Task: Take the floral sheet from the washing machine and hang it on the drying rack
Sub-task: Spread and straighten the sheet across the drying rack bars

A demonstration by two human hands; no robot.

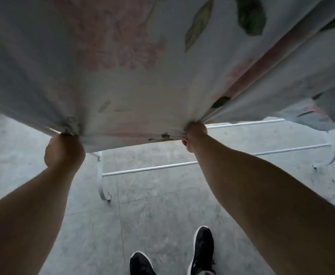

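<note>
Hanging step underway: left hand (pixel 64 153) and right hand (pixel 194 136) each grip the floral sheet (pixel 123 66) hem, fingers bunched tight. Sheet apparently drapes over the drying rack (pixel 150 169); top rail hidden. Next: pull hem down evenly, spread folds.

The floral sheet (pixel 123 66), cut off at 12 o'clock, hides the top of the drying rack (pixel 152 168); shoes (pixel 202 251) cut at 6 o'clock.

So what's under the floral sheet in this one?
Below the floral sheet, white bars and a curved foot of the drying rack show over the tiled floor. The rack's top is covered, so whether the sheet rests on it cannot be seen.
</note>
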